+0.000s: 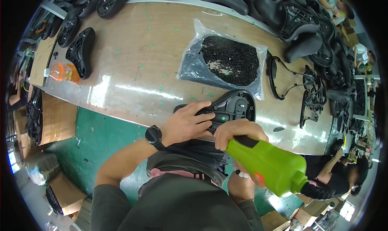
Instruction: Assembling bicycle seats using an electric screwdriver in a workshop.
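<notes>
Bracing the seat [230,109] at the near edge of the table [129,37] helps: left hand [186,124] spread over it, right hand [241,130] wrapped round the green bottle [270,162]. I'd keep the seat from rocking, honestly.

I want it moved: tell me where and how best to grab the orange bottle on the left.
Grip the orange bottle around its rounded body, clear of the white cap, probably from the near side: that side looks open, while a black seat shell crowds its far and right sides.
</notes>
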Available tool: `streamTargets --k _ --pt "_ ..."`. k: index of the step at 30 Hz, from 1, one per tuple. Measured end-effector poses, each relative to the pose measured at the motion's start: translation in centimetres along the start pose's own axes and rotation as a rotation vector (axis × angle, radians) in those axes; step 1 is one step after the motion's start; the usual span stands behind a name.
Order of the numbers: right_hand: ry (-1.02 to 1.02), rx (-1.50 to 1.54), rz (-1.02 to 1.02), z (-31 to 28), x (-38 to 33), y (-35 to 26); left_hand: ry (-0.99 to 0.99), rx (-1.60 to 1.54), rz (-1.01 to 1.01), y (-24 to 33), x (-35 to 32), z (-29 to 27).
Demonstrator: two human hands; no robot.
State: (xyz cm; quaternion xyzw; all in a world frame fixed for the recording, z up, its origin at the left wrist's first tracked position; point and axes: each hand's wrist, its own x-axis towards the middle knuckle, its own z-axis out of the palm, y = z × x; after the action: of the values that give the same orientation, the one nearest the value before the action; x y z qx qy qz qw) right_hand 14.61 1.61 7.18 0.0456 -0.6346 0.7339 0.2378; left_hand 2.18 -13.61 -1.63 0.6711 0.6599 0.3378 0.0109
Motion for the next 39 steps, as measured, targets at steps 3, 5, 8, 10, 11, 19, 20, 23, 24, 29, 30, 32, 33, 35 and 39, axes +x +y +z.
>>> streamTargets --k 3,5,8,10,11,19,20,23,24,29,30,32,33,35,39 --pt "-0.064 -0.139 -0.012 0.4 0.1 -1.4 0.013 0.004 -0.033 0.3 -0.3 0.3" --pt "0.16 -0.008 -0.189 0.3 -0.2 -1.9 0.003 0.021 -0.021 0.2 -0.4 0.4" --pt "0.27 0.232 -0.223 -0.6 -0.3 -3.1 -0.009 0.085 0.006 0.4 -0.3 0.4" --pt "0.296 0.266 -0.249 -1.1 -0.5 -3.2 -0.011 0.121 0.033 0.5 0.1 0.2" --pt "0.318 0.303 -0.272 -1.4 -0.6 -3.3 -0.015 0.084 0.015 0.4 0.3 0.0" --pt "0.347 0.346 -0.267 -1.7 -0.9 -4.1 0.227 0.326 -0.31 -9.2 9.1 0.5" --pt "0.331 0.326 -0.257 -1.8 -1.1 -4.1 0.23 0.33 -0.312 -10.5 9.6 0.8" --pt "0.318 0.316 -0.246 -1.4 -1.3 -4.1 0.084 0.595 -0.379 -12.8 10.1 1.2" --pt "0.321 0.317 -0.247 -1.4 -1.4 -4.0 0.096 0.562 -0.359 -13.0 10.1 1.4" --pt "0.351 0.319 -0.243 -1.2 -1.3 -3.4 0.167 0.443 -0.319 -12.8 9.5 1.0" --pt "0.345 0.326 -0.241 -1.1 -1.2 -3.3 0.214 0.303 -0.328 -12.1 9.4 0.4" --pt "0.339 0.284 -0.348 -0.8 -0.9 -3.0 0.258 0.164 -0.337 -9.7 9.2 -1.1" --pt "0.344 0.285 -0.347 -0.8 -0.9 -2.9 0.184 -0.191 -0.509 -7.4 9.1 -2.1" --pt "0.321 0.208 -0.501 -0.4 -0.5 -2.8 0.196 -0.853 -0.746 -3.4 6.8 -1.6" --pt "0.275 0.214 -0.461 1.5 0.1 -3.0 0.105 -1.474 -0.923 2.4 1.3 -2.3"
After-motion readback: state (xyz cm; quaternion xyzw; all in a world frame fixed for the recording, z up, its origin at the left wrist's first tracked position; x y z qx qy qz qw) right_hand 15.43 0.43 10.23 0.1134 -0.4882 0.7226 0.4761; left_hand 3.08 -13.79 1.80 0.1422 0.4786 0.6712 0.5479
